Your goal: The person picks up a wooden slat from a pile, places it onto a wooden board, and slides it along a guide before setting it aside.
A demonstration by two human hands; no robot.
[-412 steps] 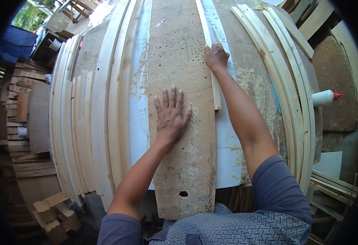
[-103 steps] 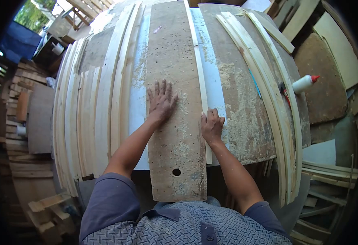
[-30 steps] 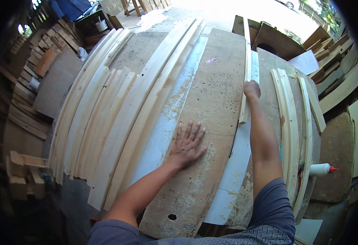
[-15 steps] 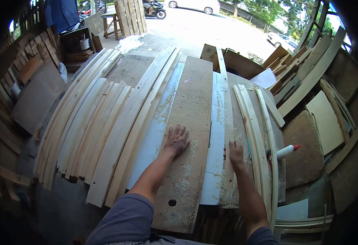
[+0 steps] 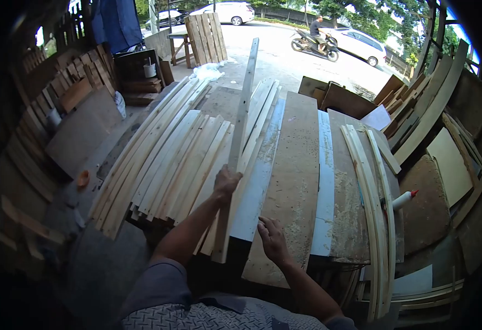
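Note:
My left hand (image 5: 228,181) is wrapped round a long narrow wooden strip (image 5: 242,110), lifted above the boards and running away from me. My right hand (image 5: 273,237) hovers near the front of a wide brown board (image 5: 291,165), fingers apart, holding nothing. That board is speckled with holes and sawdust. Blue-white strips (image 5: 324,181) show along both of its sides. Left of the raised strip lie several pale planks (image 5: 166,159) side by side.
Narrow strips (image 5: 364,192) lie at the right, beside a white bottle with a red tip (image 5: 403,200). Stacked boards (image 5: 439,110) lean at the far right. Wood pieces (image 5: 81,82) fill the left side. Outside, a person rides a motorcycle (image 5: 315,45) past a white car (image 5: 360,45).
The long strip that lay right of the wide board is now raised at the left in my left hand. My right hand has moved left and opened. The view has shifted.

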